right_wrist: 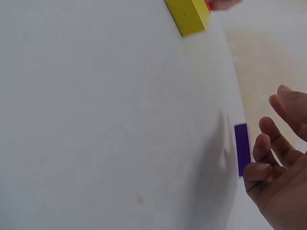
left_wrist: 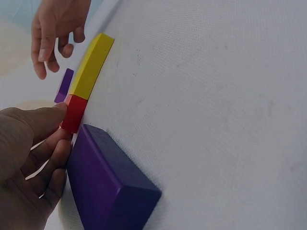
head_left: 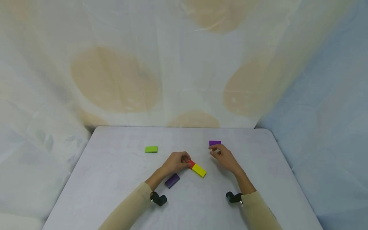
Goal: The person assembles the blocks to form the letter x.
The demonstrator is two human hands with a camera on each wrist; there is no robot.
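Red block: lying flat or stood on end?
Flat. The red block lies on the table, end to end with the yellow block; the left hand pinches it.

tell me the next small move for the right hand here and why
Probably reach a little further and pinch the far purple block. The right hand hovers just short of it with fingers loosely spread, holding nothing, while the left hand pinches the red block, which lies end to end with the yellow block. That purple block is the loose piece nearest the right hand.
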